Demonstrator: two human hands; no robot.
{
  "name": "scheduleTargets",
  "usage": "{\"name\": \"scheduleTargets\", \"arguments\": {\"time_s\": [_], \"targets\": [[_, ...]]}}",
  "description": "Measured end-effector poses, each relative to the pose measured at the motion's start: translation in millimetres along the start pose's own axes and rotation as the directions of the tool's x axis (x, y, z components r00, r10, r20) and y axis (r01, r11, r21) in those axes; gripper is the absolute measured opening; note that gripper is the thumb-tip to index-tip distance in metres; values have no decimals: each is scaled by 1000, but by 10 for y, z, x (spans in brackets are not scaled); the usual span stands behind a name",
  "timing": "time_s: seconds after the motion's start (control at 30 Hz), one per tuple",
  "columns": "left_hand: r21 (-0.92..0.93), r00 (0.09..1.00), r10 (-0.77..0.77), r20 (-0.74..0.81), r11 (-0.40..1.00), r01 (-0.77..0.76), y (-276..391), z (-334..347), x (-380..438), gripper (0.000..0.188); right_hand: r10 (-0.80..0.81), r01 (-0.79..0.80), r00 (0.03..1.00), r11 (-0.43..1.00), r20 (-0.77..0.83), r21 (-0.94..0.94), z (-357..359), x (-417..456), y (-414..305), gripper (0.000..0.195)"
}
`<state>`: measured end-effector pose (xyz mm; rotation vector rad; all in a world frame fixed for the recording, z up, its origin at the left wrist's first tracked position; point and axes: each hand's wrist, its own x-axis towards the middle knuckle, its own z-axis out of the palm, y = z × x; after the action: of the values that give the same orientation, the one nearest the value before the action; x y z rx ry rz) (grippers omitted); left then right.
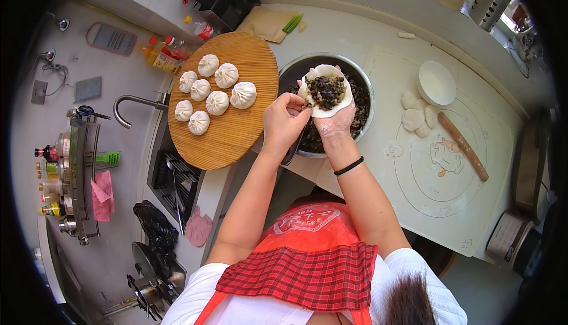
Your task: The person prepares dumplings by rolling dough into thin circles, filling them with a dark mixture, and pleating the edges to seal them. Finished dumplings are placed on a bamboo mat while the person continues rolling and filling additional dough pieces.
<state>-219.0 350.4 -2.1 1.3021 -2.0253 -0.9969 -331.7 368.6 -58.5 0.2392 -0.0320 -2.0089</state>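
Note:
A round dough wrapper point(327, 111) topped with dark chopped filling point(326, 90) lies on the upturned palm of my right hand point(339, 123). My left hand point(286, 118) pinches the wrapper's left edge between thumb and fingers. Both hands are over a metal bowl point(369, 89) of the same kind of filling, partly hidden by them. Left of the bowl, several pleated buns point(217, 103) sit on a round wooden board point(222, 147). To the right, flattened dough pieces point(413, 119) lie beside a white bowl point(437, 83) and a wooden rolling pin point(463, 147) on a printed mat point(412, 165).
The round board overhangs a sink with a curved faucet point(133, 99). Oil bottles point(162, 56) and a black knife block point(226, 7) stand beyond the board. Green stalks point(293, 23) rest on brown paper point(264, 23). A pink cloth point(199, 227) lies near the counter edge.

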Motion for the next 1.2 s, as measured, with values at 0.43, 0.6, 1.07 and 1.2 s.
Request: {"name": "scheduleTargets", "arguments": {"time_s": [0.43, 0.6, 1.07, 1.2], "targets": [[96, 937, 342, -68, 937, -335, 273, -198, 34, 17, 59, -59, 998, 998, -14, 25, -60, -87, 40, 38], [206, 956, 284, -68, 942, -265, 179, -350, -89, 14, 92, -88, 995, 993, -44, 78, -60, -147, 45, 37], [381, 951, 287, -116, 897, -224, -241, 6, -42, 19, 18, -18, 1000, 1000, -3, -14, -43, -123, -238, 38], [402, 895, 442, -50, 829, -387, -57, 45, -69, 18, -5, 6, 1000, 1000, 26, -26, -115, -128, -416, 41]]}}
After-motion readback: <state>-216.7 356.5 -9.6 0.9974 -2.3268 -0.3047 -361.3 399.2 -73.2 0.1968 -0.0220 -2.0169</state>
